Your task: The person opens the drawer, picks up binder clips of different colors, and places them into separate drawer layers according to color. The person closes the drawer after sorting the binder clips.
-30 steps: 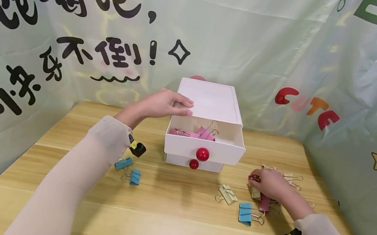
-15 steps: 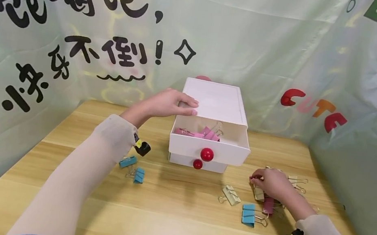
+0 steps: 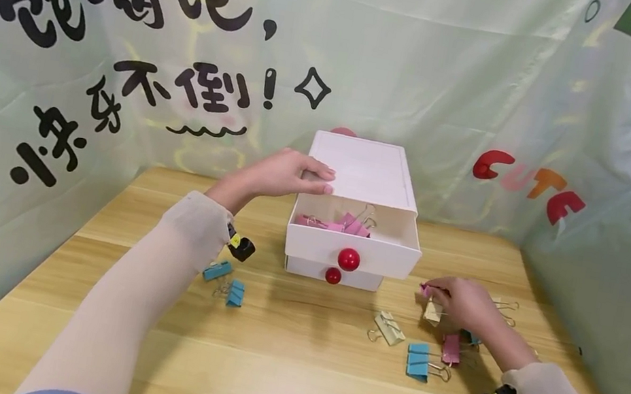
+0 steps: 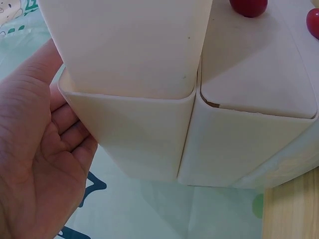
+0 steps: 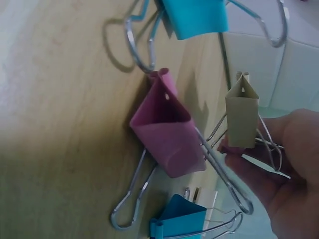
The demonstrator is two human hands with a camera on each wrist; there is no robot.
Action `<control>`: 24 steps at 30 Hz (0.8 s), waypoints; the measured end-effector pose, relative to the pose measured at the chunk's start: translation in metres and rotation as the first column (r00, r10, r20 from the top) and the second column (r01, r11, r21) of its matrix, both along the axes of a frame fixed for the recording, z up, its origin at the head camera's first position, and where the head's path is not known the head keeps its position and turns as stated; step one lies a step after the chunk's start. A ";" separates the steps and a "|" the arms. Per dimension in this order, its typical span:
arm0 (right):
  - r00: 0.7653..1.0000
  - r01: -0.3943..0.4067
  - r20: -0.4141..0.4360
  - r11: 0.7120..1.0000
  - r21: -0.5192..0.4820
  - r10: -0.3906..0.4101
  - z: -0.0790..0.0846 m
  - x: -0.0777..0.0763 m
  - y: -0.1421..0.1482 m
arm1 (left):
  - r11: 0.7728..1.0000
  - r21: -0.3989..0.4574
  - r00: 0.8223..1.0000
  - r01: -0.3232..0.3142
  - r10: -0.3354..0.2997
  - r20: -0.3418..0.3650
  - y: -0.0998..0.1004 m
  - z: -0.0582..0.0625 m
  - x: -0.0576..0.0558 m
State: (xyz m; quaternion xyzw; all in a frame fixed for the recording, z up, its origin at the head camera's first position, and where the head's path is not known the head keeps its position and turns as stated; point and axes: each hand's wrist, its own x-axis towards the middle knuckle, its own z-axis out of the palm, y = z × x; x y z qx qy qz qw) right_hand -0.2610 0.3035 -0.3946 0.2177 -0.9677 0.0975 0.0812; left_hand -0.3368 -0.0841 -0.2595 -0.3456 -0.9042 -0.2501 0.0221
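Note:
A white two-drawer box [image 3: 366,170] stands on the table, its upper drawer [image 3: 344,250] pulled out with several pink binder clips [image 3: 353,225] inside. My left hand [image 3: 284,175] rests on the top's left edge, thumb and fingers extended; the left wrist view shows the fingers along the box's side wall [image 4: 134,134]. At the right, my right hand [image 3: 468,307] pinches a small pink binder clip [image 3: 425,289] between thumb and fingers. A cream binder clip [image 5: 242,119] is right by these fingertips and largely hides the pink one in the right wrist view.
Near the right hand lie another pink binder clip [image 3: 451,349], a blue one [image 3: 417,361] and a cream one [image 3: 389,329]. Two blue clips [image 3: 235,294] lie left of the box. Red round knobs [image 3: 349,259] stick out from the drawers. A printed cloth [image 3: 412,54] hangs behind.
My right hand has moved slightly away from me with the pink binder clip, and a blue clip beneath it has come into sight. The left hand stays on the box; the head view has shifted left.

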 end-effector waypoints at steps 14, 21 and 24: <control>0.969 0.086 -0.216 0.981 -0.176 -0.124 0.017 0.001 -0.001 | 1.000 0.014 1.000 0.005 -0.005 0.008 -0.001 -0.002 0.002; 0.954 0.065 -0.276 0.979 -0.192 -0.117 0.018 0.002 0.002 | 1.000 0.019 1.000 0.013 -0.013 0.007 0.000 -0.001 0.002; 0.956 0.075 -0.261 0.970 -0.230 -0.136 0.022 0.003 0.002 | 1.000 0.022 1.000 0.023 -0.022 -0.005 0.001 -0.001 0.002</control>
